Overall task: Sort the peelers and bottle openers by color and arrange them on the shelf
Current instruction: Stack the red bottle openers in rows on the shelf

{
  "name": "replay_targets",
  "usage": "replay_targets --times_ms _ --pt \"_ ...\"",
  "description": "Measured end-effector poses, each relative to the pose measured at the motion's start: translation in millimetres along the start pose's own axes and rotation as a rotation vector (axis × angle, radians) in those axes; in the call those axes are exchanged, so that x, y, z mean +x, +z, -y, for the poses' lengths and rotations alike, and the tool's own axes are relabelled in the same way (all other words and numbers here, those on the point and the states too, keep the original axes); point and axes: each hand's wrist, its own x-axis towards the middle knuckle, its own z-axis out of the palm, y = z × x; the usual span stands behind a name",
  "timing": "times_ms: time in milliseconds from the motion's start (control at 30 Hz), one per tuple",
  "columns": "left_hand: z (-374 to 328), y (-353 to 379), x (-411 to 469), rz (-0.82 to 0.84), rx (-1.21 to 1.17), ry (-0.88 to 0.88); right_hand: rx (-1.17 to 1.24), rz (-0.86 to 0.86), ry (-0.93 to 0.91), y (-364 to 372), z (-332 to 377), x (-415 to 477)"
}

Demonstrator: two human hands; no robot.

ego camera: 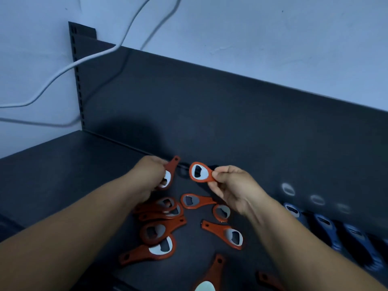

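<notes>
My left hand (150, 177) grips an orange bottle opener (171, 170) by its metal head, handle pointing up toward the shelf's back panel. My right hand (230, 189) pinches the handle of a second orange bottle opener (199, 172), its ring end pointing left, held above the shelf. Both hands hover near the back of the dark shelf (73, 164). Below them lies a loose pile of several orange openers (161, 225) on the shelf surface. A row of blue openers (327, 227) stands along the right, leaning at the back panel.
The shelf's dark back panel (231, 114) rises behind the hands, with a slotted upright (76, 70) at its left end. White cables (63, 72) hang across the pale wall. Two more orange openers (214, 274) lie at the front edge.
</notes>
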Motion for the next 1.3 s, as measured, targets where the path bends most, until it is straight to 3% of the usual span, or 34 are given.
replay_targets --times_ms 133,333,467,567,667,733,900,1000,1100,1167,1233,1300 --pt "-7.9 8.9 -12.0 0.129 -0.053 -0.057 -0.012 -0.021 -0.079 27.4 -5.2 -4.0" --pt "-19.5 -8.3 -10.3 0.213 -0.16 -0.14 -0.498 0.064 -0.353 31.1 4.8 -2.6" --pt "-16.4 -10.7 -9.5 0.375 0.004 -0.106 -0.667 0.074 -0.483 45.0 -3.0 3.1" --pt "-7.5 -17.8 1.4 0.254 0.085 -0.051 -0.926 0.056 -0.475 32.1 -1.7 10.3" --pt "-0.5 -32.9 11.5 0.115 0.018 -0.095 -1.425 0.266 -0.234 13.7 -5.3 10.7" --pt "3.8 -42.6 18.2 0.044 -0.039 -0.141 -1.586 0.322 -0.198 11.7 -7.5 9.9" --pt "7.1 -56.8 26.0 -0.068 -0.138 -0.198 -1.562 0.348 -0.195 22.4 -4.6 17.9" --pt "7.1 -60.9 25.9 -0.091 -0.168 -0.216 -1.396 0.356 -0.295 36.9 -1.3 31.1" --pt "5.7 -62.2 22.6 -0.104 -0.192 -0.238 -1.109 0.31 -0.33 61.5 4.0 41.0" --pt "7.2 -62.0 21.4 -0.089 -0.202 -0.247 -0.841 0.285 -0.26 78.8 5.3 43.2" --pt "10.9 -63.1 22.2 -0.058 -0.186 -0.225 -0.597 0.348 -0.157 92.2 3.5 45.8" --pt "11.9 -64.8 22.2 -0.037 -0.155 -0.189 -0.512 0.44 -0.11 99.3 -2.3 47.1"
